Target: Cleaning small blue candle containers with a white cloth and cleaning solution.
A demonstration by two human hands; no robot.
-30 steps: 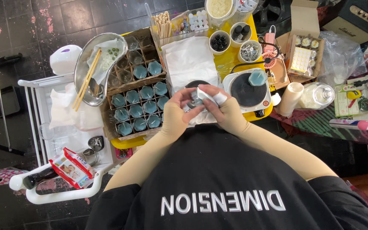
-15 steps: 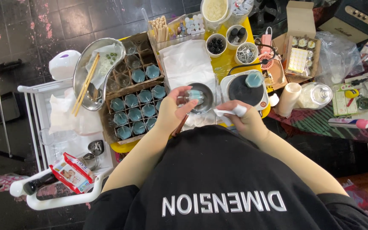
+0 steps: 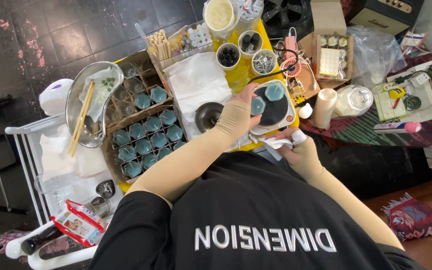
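In the head view, the person's left hand (image 3: 244, 107) reaches forward over the yellow table (image 3: 280, 29) and grips a small hexagonal glass jar filled with teal wax (image 3: 257, 105), holding it on the round black hot plate (image 3: 275, 109). A second hexagonal teal jar (image 3: 275, 91) sits on the same plate, just beside the first. The right hand (image 3: 302, 151) stays close to the body, fingers closed around a crumpled white tissue (image 3: 277, 144). Left of the hot plate stands a small dark metal pot (image 3: 209, 115) on white paper towels (image 3: 197, 80). Further left, a cardboard tray (image 3: 110, 150) holds rows of teal-filled jars, beside a steel bowl with wooden chopsticks (image 3: 82, 116).
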